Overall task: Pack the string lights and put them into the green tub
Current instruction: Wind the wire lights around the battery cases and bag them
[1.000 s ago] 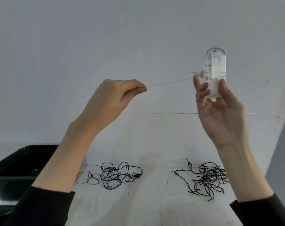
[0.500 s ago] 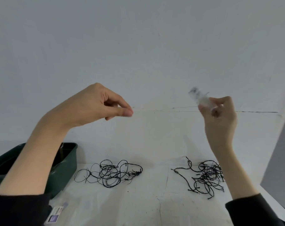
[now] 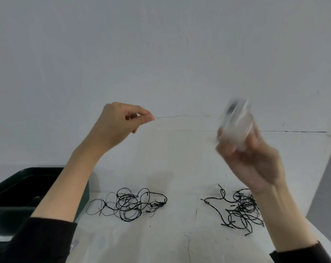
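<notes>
The left hand (image 3: 120, 128) pinches a thin pale wire (image 3: 172, 117) between thumb and forefinger, its other fingers curled in. The right hand (image 3: 255, 162) has its fingers wrapped round a clear plastic case (image 3: 234, 124). The case is smeared by motion, so I cannot tell exactly how the fingers lie on it. The wire runs almost level from the pinch towards the case, and both are held up in the air above the table (image 3: 179, 243).

I judge this string of lights to be mid-packing, probably being wound round its case, and it is not yet in the tub. Much looks left to do. A loose black tangle (image 3: 128, 205) lies near the table's middle and a denser one (image 3: 240, 209) towards its right edge, both unbundled. The green tub (image 3: 11, 215) stands at the left edge, and its inside is too dark to read.
</notes>
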Tool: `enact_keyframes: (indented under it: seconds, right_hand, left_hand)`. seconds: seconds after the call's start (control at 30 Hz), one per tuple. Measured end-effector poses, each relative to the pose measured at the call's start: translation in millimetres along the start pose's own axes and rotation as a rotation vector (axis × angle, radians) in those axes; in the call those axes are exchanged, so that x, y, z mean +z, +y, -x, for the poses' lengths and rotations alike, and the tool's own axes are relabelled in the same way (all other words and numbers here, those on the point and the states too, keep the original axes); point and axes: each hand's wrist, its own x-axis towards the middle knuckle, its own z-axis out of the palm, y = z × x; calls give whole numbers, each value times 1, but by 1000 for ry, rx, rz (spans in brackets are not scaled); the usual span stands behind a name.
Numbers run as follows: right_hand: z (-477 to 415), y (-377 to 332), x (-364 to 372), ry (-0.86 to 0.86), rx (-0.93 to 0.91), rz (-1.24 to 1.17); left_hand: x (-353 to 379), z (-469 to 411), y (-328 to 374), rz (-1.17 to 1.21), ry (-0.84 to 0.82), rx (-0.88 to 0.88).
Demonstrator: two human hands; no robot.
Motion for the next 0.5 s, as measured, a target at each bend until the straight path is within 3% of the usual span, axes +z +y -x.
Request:
enact_keyframes:
  seconds: [0.07,0.13,0.23,0.3,0.33,0.4,0.43,0.5]
  right_hand:
    - [-10,0,1,308,-215,-177]
    - [-17,2,4,640,-368,-48]
    - [-20,14,-3,914,-482,326]
    - [-16,23,-10,1064,-591,817]
    - [-13,26,-15,1097,-649,1110]
    - [-7,31,-23,1006,-649,1671]
    - [-6,32,-25,904,-572,1874]
    - [-5,33,-23,692,-196,2021]
  left_hand:
    - [2,7,0,26,-63,-14]
    - [1,12,2,11,-104,-14]
    - [-3,18,11,-83,-219,1]
    - [-5,20,19,-226,-286,14]
    - [-7,20,23,-284,-296,26]
    - [-13,20,29,-261,-264,65]
    - [-16,19,31,-192,-230,96]
    - [-20,14,31,-113,-104,182]
